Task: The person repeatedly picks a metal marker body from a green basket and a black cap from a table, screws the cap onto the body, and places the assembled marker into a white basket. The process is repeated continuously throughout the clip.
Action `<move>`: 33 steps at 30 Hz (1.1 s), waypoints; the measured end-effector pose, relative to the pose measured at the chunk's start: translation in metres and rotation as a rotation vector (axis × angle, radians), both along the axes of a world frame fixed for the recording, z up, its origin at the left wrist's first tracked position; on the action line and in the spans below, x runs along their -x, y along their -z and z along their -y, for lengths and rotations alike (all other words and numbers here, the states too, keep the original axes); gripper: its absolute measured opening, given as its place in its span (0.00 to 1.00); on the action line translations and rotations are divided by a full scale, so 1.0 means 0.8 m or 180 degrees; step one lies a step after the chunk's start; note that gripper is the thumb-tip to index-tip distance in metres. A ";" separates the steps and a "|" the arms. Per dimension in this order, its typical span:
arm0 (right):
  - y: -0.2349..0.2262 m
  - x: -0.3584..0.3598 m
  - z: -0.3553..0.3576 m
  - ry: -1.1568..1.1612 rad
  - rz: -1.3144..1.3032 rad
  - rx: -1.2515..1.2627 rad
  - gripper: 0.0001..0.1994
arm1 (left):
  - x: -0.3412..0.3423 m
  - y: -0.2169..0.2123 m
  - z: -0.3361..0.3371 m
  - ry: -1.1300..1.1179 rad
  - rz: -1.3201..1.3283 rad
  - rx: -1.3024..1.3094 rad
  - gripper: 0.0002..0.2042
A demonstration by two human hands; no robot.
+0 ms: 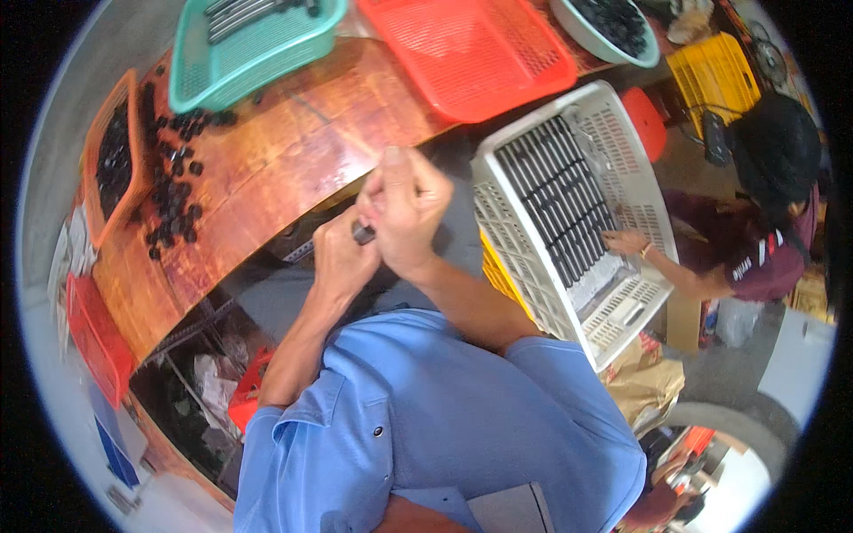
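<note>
My left hand [345,253] and my right hand [405,206] are closed and pressed together in front of my chest, near the table's edge. Between them shows the blunt end of a short dark rod-like piece [362,233]; my fingers hide the rest of it. The left fist grips this piece. What the right fingers close on is hidden. Loose black caps [178,209] lie scattered on the wooden table [267,178], beside an orange basket [133,191] filled with more of them. To the right, a white crate [498,209] holds rows of metal rods with black sections [560,195].
A green basket [253,67] with metal rods and a red basket [471,53] stand on the far table. A bowl [647,44] of black pieces is at the far right. Another person's hand [626,242] reaches into the white crate. A red basket [99,333] hangs near the left edge.
</note>
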State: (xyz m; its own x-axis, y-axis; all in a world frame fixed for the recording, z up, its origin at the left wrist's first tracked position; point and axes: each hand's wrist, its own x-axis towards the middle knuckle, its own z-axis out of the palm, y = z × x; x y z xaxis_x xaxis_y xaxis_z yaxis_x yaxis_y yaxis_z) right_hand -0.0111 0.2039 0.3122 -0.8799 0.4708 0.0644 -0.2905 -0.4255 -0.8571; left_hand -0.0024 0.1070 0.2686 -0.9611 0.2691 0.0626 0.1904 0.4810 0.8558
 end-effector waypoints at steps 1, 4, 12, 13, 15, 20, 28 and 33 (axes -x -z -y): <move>0.003 0.000 0.001 0.0019 0.0023 -0.0025 0.20 | 0.001 0.010 0.003 0.0035 0.0004 0.0048 0.07; 0.011 -0.003 -0.009 -0.0262 0.0154 0.0416 0.20 | 0.003 0.017 0.009 0.0162 0.0344 0.0148 0.08; 0.009 -0.036 -0.082 -0.0657 0.0081 -0.1665 0.07 | 0.001 0.004 0.023 0.0015 0.1848 -0.2615 0.25; 0.009 -0.047 -0.085 -0.1032 0.0267 -0.1839 0.08 | 0.000 -0.006 0.017 -0.0098 0.1924 -0.2539 0.26; 0.018 -0.065 -0.083 -0.1293 0.0321 -0.2190 0.09 | 0.004 -0.031 -0.001 -0.0018 0.1731 -0.2174 0.27; 0.026 -0.097 -0.081 -0.1178 0.0318 -0.2567 0.17 | 0.010 -0.042 -0.019 0.0720 0.1941 -0.2848 0.26; 0.029 -0.112 -0.111 -0.0679 0.0436 -0.3007 0.19 | -0.002 -0.065 -0.082 0.0504 0.1912 -0.3406 0.24; 0.025 -0.131 -0.137 -0.0700 0.0489 -0.3325 0.19 | -0.008 -0.052 -0.085 0.1299 0.1805 -0.2961 0.24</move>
State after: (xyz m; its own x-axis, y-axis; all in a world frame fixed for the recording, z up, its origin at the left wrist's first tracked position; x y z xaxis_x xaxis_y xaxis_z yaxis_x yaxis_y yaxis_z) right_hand 0.0933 0.3133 0.2922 -0.9714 0.0775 0.2243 -0.1551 0.5079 -0.8473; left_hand 0.0042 0.1753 0.3101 -0.7671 0.6414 -0.0126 -0.3373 -0.3865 0.8584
